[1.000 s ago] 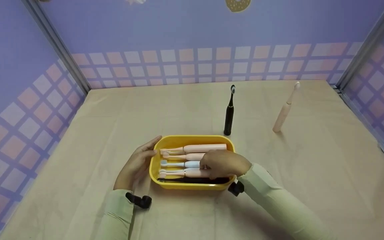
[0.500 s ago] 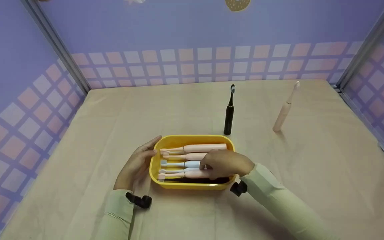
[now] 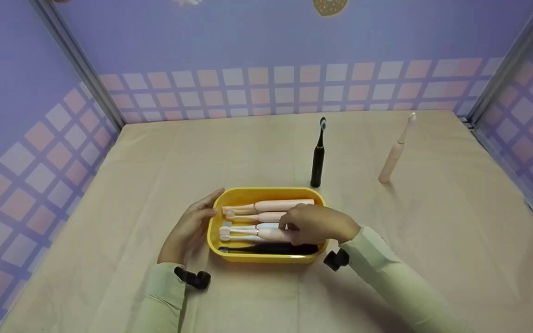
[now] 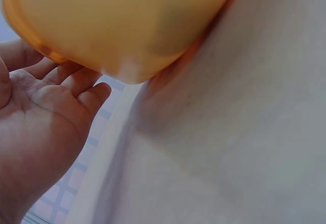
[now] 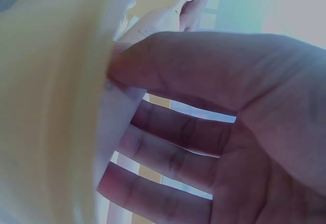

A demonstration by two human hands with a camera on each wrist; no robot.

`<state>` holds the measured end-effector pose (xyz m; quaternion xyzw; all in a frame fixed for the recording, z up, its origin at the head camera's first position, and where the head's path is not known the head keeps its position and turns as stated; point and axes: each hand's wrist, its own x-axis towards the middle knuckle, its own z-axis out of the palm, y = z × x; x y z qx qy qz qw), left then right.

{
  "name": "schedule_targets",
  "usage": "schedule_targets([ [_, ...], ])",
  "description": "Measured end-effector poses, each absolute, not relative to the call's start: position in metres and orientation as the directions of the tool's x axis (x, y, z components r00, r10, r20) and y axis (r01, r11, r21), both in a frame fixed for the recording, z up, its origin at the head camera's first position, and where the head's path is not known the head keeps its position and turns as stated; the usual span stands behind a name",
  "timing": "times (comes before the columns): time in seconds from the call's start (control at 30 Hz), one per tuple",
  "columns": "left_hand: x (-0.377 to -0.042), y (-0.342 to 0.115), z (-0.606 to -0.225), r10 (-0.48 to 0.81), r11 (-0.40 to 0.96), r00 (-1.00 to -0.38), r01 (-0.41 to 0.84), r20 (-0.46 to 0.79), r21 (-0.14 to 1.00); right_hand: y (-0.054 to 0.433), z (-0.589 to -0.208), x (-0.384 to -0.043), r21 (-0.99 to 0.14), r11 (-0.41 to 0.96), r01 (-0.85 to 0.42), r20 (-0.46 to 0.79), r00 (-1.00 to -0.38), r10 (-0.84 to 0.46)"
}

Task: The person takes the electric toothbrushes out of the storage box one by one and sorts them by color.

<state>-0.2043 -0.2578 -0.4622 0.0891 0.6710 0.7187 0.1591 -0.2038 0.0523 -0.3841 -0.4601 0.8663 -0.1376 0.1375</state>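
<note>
A yellow box [image 3: 266, 259] holds several electric toothbrushes lying side by side. My left hand [image 3: 190, 226] grips its left end, thumb at the rim and fingers along the outer wall. Inside, my right hand [image 3: 319, 223] pinches a pale pink electric toothbrush [image 3: 269, 234] by its handle; its head points left. That brush lies partly over a light blue toothbrush [image 3: 248, 227] and a whitish one [image 3: 243, 238]. Two more pink toothbrushes [image 3: 285, 205] lie along the back, and a black toothbrush [image 3: 262, 249] along the front. The right fingers [image 5: 175, 127] show bent near the box wall in the right wrist view.
Behind the box, a black electric toothbrush [image 3: 318, 162] stands upright on the beige tabletop [image 3: 192, 157]. Farther right stands a pink electric toothbrush [image 3: 391, 162]. Purple walls with a checked band [image 3: 271, 88] enclose the table at the back and sides.
The pink toothbrush in my right hand has shifted from beside the black one back toward the light blue one, uncovering the black one. My left hand and the box have not moved.
</note>
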Motion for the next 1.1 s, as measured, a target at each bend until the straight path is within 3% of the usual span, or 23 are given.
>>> schedule_targets([
  [0.37, -0.201, -0.255, -0.456, 0.342, -0.109, -0.933, -0.159, -0.113, 0.981, 0.057, -0.387, -0.205, -0.419, 0.489, -0.765, -0.014, -0.533, -0.846],
  [1.1, -0.201, -0.254, -0.457, 0.310, -0.090, -0.941, -0.174, -0.138, 0.981, 0.066, -0.385, -0.202, -0.499, 0.384, -0.777, 0.124, -0.503, -0.856],
])
